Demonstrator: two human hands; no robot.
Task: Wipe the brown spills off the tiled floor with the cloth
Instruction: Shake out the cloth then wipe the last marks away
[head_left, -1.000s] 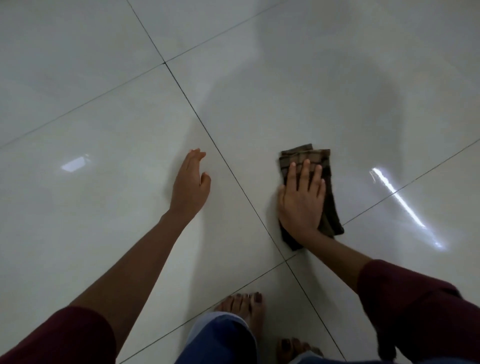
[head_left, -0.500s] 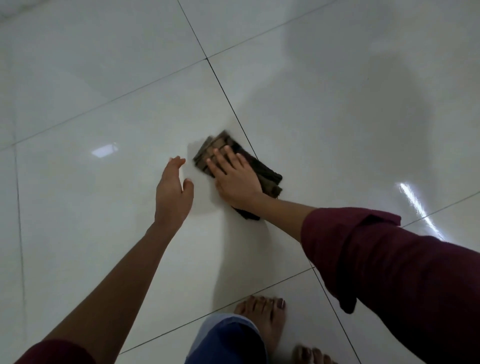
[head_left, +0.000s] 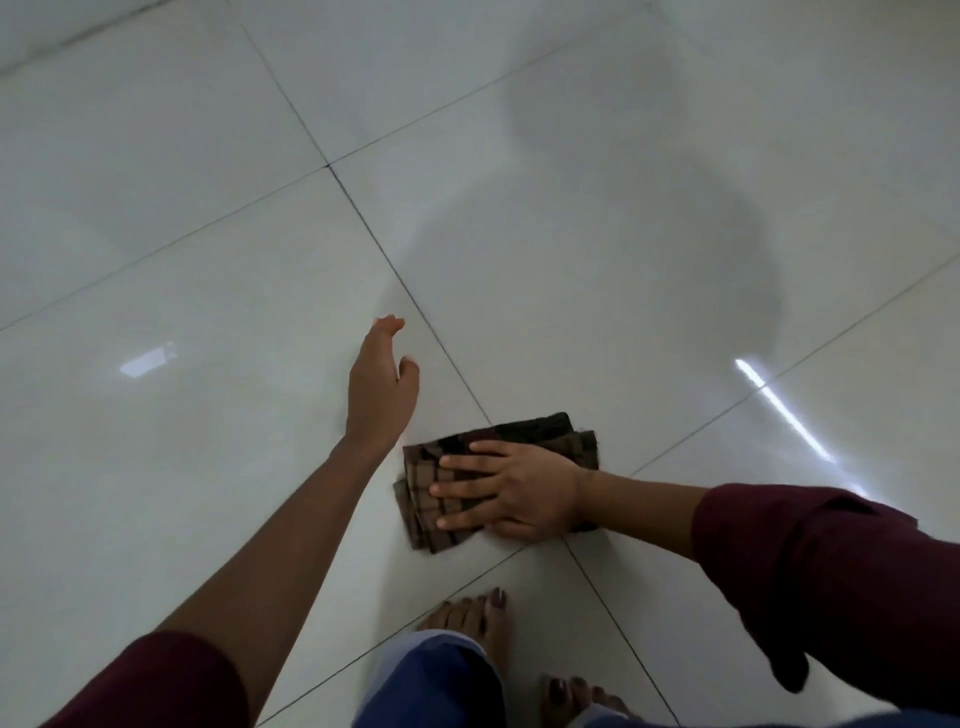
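Note:
A folded brown checked cloth (head_left: 431, 512) lies flat on the glossy white tiled floor (head_left: 208, 441), just right of a tile joint. My right hand (head_left: 511, 488) presses down on it with straight, spread fingers pointing left. My left hand (head_left: 382, 384) hovers or rests near the floor above and left of the cloth, fingers straight and relaxed, holding nothing. No brown spill shows on the tiles around the cloth.
My bare feet (head_left: 472, 616) stand on the tile just below the cloth. Dark grout lines (head_left: 363, 228) cross the floor diagonally. A bright light streak (head_left: 784, 410) reflects on the right.
My right hand has dragged the cloth from beside my left hand's fingers down and to the right, closer to my feet, and its fingers now point left. My left hand barely moved.

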